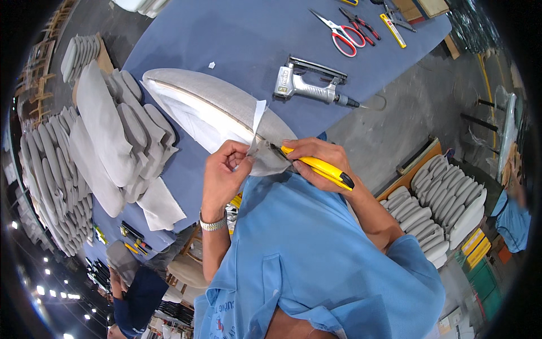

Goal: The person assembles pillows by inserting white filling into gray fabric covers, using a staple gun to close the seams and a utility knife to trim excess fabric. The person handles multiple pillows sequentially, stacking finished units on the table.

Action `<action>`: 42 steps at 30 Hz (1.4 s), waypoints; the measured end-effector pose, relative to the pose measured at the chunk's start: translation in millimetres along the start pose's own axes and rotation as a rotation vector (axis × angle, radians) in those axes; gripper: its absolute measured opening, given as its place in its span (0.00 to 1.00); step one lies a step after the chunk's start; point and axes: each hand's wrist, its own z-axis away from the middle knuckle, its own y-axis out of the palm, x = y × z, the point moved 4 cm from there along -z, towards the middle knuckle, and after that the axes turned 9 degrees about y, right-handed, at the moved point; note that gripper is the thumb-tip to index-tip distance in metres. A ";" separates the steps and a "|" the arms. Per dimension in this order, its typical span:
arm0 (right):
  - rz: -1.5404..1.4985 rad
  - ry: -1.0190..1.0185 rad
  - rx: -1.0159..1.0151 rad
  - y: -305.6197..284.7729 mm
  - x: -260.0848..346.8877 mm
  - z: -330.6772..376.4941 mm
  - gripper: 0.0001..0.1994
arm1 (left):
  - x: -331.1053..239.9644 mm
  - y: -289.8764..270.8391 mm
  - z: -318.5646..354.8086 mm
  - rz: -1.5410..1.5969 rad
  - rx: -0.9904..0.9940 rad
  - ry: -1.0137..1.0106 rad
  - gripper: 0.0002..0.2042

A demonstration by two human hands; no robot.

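Note:
A long curved cushion (209, 93) in grey fabric lies on the blue table, its near end close to my body. White lining shows along its open side. My left hand (228, 172) pinches the edge of a loose grey fabric flap (270, 161) at the near end. A thin light strip (258, 116) stands up from the seam beside it. In my right hand (322, 161) is a yellow utility knife (324, 169), its front end against the flap. The blade itself is hard to make out.
A silver staple gun (307, 85) lies right of the cushion. Beyond it are red-handled scissors (341, 35), pliers (361, 25) and a yellow cutter (393, 31). Grey padded pieces (121, 130) pile up at left; more stacks (443, 192) stand at right. Another person (138, 299) works at lower left.

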 end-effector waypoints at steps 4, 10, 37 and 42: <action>0.030 -0.007 -0.002 1.7 2.5 1.1 0.12 | -12.9 16.6 -10.7 0.124 -0.011 0.028 0.04; 0.057 0.042 -0.011 0.8 4.9 9.8 0.10 | -3.4 5.5 -43.8 0.095 -0.085 0.180 0.09; 0.021 0.046 -0.070 -59.1 10.9 -20.3 0.08 | 16.0 -22.2 -47.3 0.217 -0.237 0.255 0.08; 0.567 0.343 -0.051 -163.2 -157.7 -136.8 0.20 | 8.5 -9.6 -35.3 0.153 -0.376 0.383 0.08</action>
